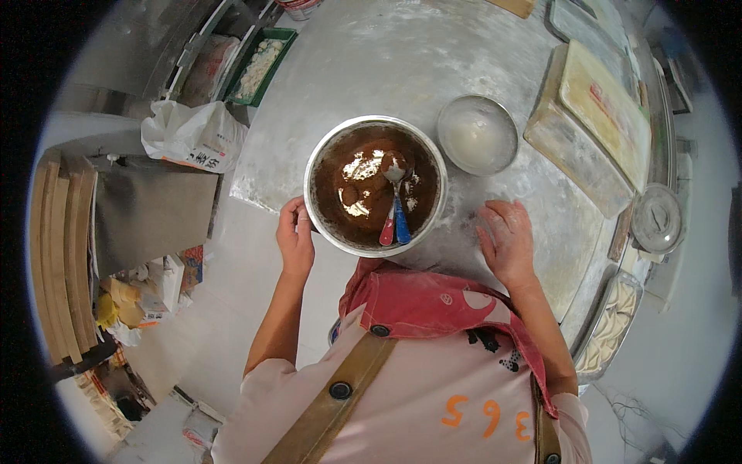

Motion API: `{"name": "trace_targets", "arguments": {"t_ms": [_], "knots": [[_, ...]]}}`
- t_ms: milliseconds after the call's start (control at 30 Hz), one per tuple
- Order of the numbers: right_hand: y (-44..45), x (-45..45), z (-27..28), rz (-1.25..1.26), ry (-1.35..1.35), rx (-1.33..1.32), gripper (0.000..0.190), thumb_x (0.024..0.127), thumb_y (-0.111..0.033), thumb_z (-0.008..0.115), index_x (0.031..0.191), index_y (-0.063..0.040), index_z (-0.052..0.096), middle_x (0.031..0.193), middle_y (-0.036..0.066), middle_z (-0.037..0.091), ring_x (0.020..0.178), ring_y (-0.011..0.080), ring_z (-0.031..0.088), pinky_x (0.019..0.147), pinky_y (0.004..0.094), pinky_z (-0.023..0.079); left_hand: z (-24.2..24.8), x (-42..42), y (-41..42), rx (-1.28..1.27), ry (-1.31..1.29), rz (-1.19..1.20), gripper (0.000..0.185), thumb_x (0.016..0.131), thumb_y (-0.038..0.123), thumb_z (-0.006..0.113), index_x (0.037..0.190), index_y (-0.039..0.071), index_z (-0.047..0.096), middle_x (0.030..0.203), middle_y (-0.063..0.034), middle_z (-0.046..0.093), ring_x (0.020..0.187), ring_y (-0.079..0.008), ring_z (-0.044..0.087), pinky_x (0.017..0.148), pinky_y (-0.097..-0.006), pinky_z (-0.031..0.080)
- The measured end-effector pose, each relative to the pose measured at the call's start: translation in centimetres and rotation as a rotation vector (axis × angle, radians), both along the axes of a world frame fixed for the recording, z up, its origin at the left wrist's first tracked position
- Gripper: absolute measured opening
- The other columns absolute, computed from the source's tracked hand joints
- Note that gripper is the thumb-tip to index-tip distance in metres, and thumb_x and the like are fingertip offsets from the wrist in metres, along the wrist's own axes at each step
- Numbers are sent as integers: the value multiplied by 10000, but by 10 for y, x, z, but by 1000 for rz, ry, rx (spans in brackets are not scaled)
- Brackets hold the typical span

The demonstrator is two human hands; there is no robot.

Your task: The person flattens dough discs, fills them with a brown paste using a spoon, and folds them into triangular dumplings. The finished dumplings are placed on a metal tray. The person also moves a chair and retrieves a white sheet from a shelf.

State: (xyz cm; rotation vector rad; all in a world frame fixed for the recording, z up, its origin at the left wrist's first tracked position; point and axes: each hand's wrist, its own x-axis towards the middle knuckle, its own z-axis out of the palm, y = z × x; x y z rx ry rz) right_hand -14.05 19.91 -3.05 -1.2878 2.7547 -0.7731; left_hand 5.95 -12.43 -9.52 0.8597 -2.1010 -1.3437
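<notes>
A round metal bowl [311, 168] stands at the near edge of the worktable, holding a glossy dark brown paste or liquid [330, 191]. Two spoons lean inside it, one with a red handle [388, 230] and one with a blue handle [401, 223]. My left hand [295, 238] grips the bowl's left side, its fingertips partly hidden by the bowl. To the right of the bowl, my right hand [505, 240] rests on the tabletop, fingers slightly bent and apart, with nothing in it. A smaller metal bowl [443, 145] with whitish contents sits just beyond, to the right.
The floury metal worktable [377, 64] carries a lidded plastic box [579, 139] at right. Near it are a round glass lid [656, 219] and a tray [639, 290] of pale dough pieces. A green tray [287, 43] and a white plastic bag [191, 136] are at left.
</notes>
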Motion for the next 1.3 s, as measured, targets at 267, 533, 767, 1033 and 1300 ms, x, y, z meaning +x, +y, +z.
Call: {"name": "trace_targets", "arguments": {"t_ms": [267,533,767,1033,1300], "knots": [[-3,0,-35,-11,-193,63,170,877,-148,658,1023,-63,682,971,129,681,860,334,655,736,413,535,-39,-17,-26,-708,-229,-141,206,872,262,605,945,70,598,897,-131,615,792,-361,566,702,-473,408],[3,-27,-41,-265,-537,-76,204,941,-192,611,904,-6,686,844,162,691,748,345,638,713,344,508,-39,-26,-21,-740,-226,-77,286,851,379,614,856,94,591,838,-108,603,776,-330,569,662,-447,377],[0,-41,-53,-45,-265,170,305,923,-245,624,739,-3,608,714,183,575,670,390,573,621,433,459,-46,-22,-23,-759,-265,-67,153,809,238,593,822,85,586,834,-110,589,778,-333,554,678,-451,374],[1,-45,-70,-12,-226,71,311,934,-205,604,693,-16,552,656,180,526,609,381,521,570,436,413,-35,-20,-23,-672,-188,-91,121,752,191,668,794,126,575,817,-79,555,788,-304,556,692,-447,397],[-4,-29,-83,-162,-104,32,330,942,-187,582,677,-3,511,619,182,484,566,361,481,546,422,387,-36,-16,-26,-632,-140,-117,162,748,210,696,797,118,573,834,-77,563,794,-298,574,684,-434,418]]}}
